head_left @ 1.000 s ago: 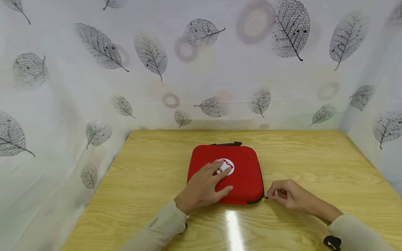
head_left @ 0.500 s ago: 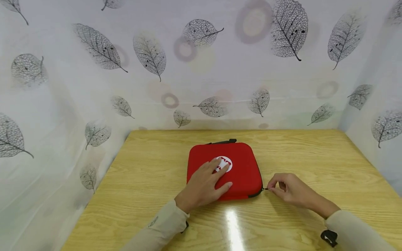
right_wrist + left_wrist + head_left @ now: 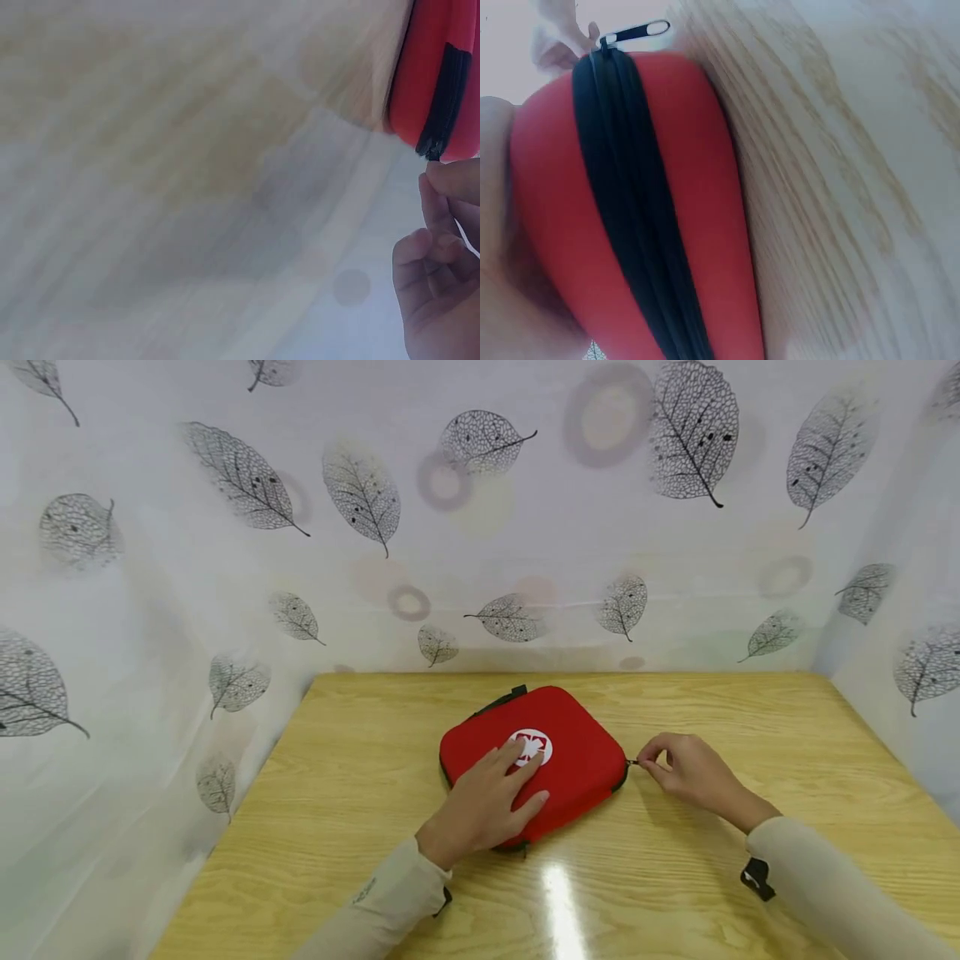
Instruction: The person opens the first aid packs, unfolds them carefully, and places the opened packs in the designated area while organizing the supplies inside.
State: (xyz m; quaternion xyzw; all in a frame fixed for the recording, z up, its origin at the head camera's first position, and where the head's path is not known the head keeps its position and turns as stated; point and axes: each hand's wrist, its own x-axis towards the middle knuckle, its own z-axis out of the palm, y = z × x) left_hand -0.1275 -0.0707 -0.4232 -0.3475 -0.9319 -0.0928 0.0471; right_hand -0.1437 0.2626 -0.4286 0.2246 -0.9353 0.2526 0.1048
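Note:
A red zippered case point(image 3: 577, 735) with a white round emblem lies on the table, turned at an angle. My left hand point(image 3: 480, 802) rests on its top with fingers spread, fingertips over the emblem. At the right corner, thumb and forefinger of my right hand point(image 3: 693, 777) pinch a small zipper pull point(image 3: 633, 762). The right wrist view has the black zipper point(image 3: 448, 97) ending at those fingertips. Another zipper pull point(image 3: 637, 32) sticks out from the case's near corner in the left wrist view. A black handle point(image 3: 498, 702) shows on the case's far left side.
The wood-grain table point(image 3: 360, 735) meets a pale leaf-printed curtain point(image 3: 555, 552) at the back and both sides. A bright light reflection crosses the tabletop in front of the case.
The case has turned counterclockwise under my left hand, its right corner swinging away from me. My right hand has moved forward with the zipper pull; my left hand has stayed nearly still.

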